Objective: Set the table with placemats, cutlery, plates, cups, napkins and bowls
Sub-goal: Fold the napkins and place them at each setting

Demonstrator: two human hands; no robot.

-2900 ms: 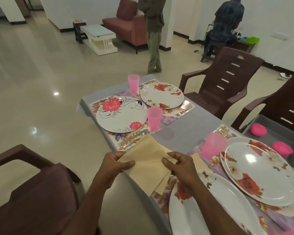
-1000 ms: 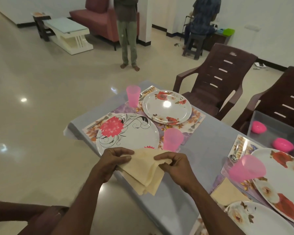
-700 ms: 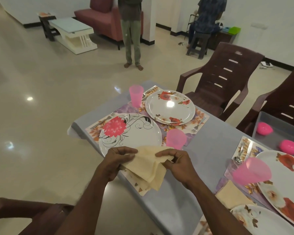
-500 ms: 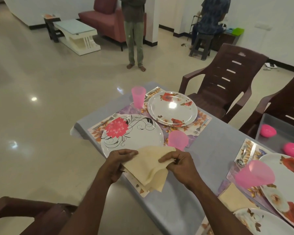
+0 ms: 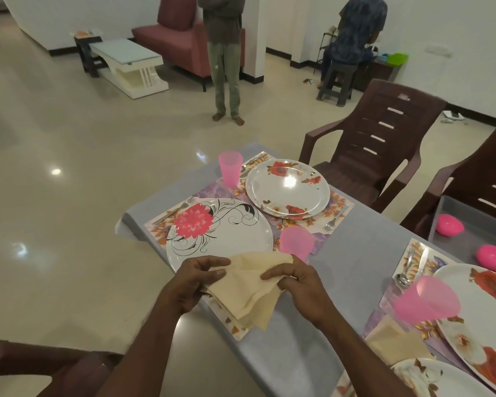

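- Head view: I have my left hand (image 5: 196,277) and right hand (image 5: 295,282) both pinching a small stack of beige napkins (image 5: 248,287), held just above the near edge of the tabletop (image 5: 355,253), fingers curled onto the cloth as if peeling one sheet free.
- Just beyond my left hand sits the pink-flower plate (image 5: 218,230) on its placemat (image 5: 158,227), with a fork (image 5: 173,210) at its far side; a pink cup (image 5: 297,243) stands just past my right hand.
- Farther out, a second setting has a rose plate (image 5: 288,189), a cup (image 5: 230,169) and a fork (image 5: 335,217).
- To the right of my right hand, one napkin (image 5: 395,342) already lies by the nearer settings there.
- Well right of both hands, pink bowls (image 5: 448,224) wait in a grey tray (image 5: 470,242).
- My judgement: mats, cutlery, plates and cups look done; the two settings by my hands show no napkin yet, and bowls are all still to place.
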